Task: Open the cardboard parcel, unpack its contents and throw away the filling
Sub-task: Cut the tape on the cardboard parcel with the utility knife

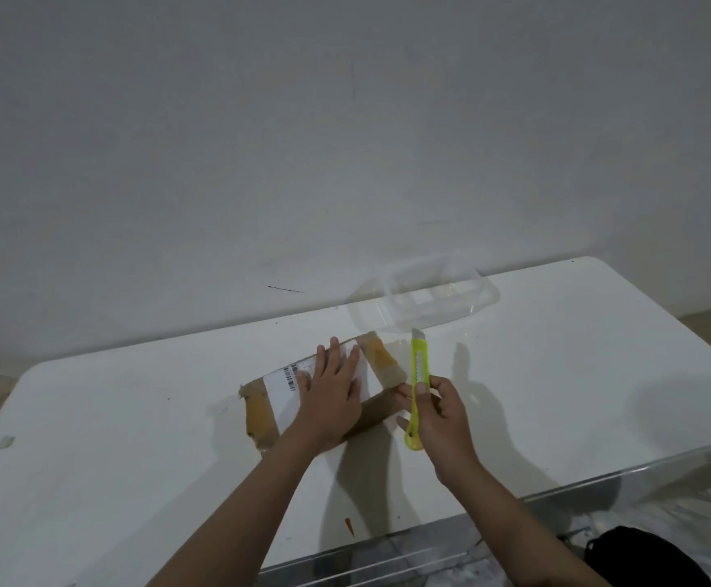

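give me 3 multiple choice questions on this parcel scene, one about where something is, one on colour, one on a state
1. Where is the clear plastic container?
A. on the parcel
B. on the table behind the parcel, near the wall
C. on the floor

2. What colour is the utility knife?
A. red
B. black
C. yellow-green

3. What state is the cardboard parcel in?
A. closed, tape on its ends
B. flaps wide open
C. emptied and flattened

Answers:
1 B: it stands on the white table beyond the parcel's far end.
2 C: its handle is bright yellow-green, held in the right hand with the blade out.
3 A: brown tape covers both ends, and the left hand lies flat on top.
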{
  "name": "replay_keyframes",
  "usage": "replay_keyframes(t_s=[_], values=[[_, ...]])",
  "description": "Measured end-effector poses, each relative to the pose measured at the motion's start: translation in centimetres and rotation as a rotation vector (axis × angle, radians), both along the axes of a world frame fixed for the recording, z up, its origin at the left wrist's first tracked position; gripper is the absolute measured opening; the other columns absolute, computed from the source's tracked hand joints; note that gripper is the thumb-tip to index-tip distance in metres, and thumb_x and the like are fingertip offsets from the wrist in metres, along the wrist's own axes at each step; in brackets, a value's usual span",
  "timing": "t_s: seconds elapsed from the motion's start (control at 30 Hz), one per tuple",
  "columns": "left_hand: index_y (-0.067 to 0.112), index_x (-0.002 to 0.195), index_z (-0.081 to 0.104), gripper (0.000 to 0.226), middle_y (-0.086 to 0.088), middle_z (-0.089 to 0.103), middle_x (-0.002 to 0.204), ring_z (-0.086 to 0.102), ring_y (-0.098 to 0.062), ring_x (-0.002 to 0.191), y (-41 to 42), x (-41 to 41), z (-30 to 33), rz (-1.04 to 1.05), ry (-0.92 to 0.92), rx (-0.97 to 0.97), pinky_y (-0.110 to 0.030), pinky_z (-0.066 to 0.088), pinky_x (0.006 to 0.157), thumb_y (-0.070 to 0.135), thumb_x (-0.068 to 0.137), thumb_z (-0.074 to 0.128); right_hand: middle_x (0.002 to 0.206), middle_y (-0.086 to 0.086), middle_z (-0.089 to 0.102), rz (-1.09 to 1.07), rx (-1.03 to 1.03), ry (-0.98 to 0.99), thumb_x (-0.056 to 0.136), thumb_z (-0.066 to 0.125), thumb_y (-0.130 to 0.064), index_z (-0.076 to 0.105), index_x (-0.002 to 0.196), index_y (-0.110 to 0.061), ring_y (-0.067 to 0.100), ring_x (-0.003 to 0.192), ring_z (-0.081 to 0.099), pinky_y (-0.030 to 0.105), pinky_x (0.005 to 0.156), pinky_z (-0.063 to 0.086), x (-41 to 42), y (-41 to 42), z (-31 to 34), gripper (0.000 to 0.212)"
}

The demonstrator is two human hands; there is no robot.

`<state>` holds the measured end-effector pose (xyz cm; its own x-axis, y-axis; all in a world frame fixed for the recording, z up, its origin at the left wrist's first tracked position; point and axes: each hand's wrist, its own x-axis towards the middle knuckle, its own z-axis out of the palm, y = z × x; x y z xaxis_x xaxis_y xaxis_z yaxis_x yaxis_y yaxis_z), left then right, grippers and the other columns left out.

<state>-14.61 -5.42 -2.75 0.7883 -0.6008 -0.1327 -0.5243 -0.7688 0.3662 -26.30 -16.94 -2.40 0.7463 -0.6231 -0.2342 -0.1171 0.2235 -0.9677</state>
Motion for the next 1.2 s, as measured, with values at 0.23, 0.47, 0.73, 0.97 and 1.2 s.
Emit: replay_keyframes(t_s=[0.23, 0.47, 0.73, 0.97, 1.2], values=[[0.029, 0.151, 0.008, 0.058, -0.006, -0.010, 0.160, -0.010, -0.025, 0.147, 3.2, 1.2, 2.4, -0.183, 0.002, 0.224, -0.056, -0.001, 0.114, 0.022, 0.099, 0.033, 0.099, 0.013, 0.068, 0.070, -0.028, 0.026, 0.098, 0.046, -0.023, 0.055, 0.092, -0.021, 0.023, 0.094, 0.068, 0.050, 0.085, 0.052, 5.4, -1.5, 0.6, 0.011], [0.032, 0.150, -0.005, 0.057, -0.006, -0.017, 0.158, -0.016, -0.024, 0.146, 5.5, 0.5, 0.3, -0.137, -0.145, 0.195, -0.051, -0.001, 0.116, 0.046, 0.100, 0.018, 0.111, 0.015, 0.067, 0.231, -0.085, 0.063, 0.095, 0.050, -0.033, 0.056, 0.092, -0.023, 0.034, 0.103, 0.064, 0.059, 0.089, 0.050, 11.4, -2.0, -0.6, 0.012], [0.036, 0.145, 0.030, 0.062, -0.003, -0.012, 0.159, -0.005, -0.022, 0.147, 6.1, -0.1, -1.0, 0.140, -0.085, -0.225, -0.042, 0.030, 0.111, 0.057, 0.088, 0.042, 0.107, 0.001, 0.067, 0.229, -0.170, 0.051, 0.098, 0.046, -0.022, 0.051, 0.096, -0.022, 0.017, 0.089, 0.071, 0.041, 0.082, 0.053, 7.9, -1.5, 0.9, 0.006], [0.037, 0.142, 0.032, 0.062, 0.000, 0.023, 0.150, 0.035, -0.023, 0.133, 6.0, 0.0, -0.9, 0.216, 0.116, -0.395, -0.034, 0.047, 0.098, 0.049, 0.087, 0.058, 0.085, 0.010, 0.069, 0.269, -0.237, 0.148, 0.097, 0.049, -0.020, 0.054, 0.105, -0.013, 0.023, 0.052, 0.064, 0.036, 0.052, 0.055, 2.3, -1.6, 0.3, 0.012], [0.034, 0.146, 0.028, 0.067, 0.003, -0.006, 0.160, 0.023, -0.023, 0.143, 5.6, -0.6, -1.1, 0.231, 0.091, -0.351, -0.036, 0.044, 0.102, 0.053, 0.087, 0.054, 0.083, 0.012, 0.069, 0.302, -0.190, 0.204, 0.095, 0.048, -0.011, 0.053, 0.110, -0.022, 0.020, 0.043, 0.055, 0.031, 0.042, 0.051, 1.9, -1.7, 0.4, 0.019]])
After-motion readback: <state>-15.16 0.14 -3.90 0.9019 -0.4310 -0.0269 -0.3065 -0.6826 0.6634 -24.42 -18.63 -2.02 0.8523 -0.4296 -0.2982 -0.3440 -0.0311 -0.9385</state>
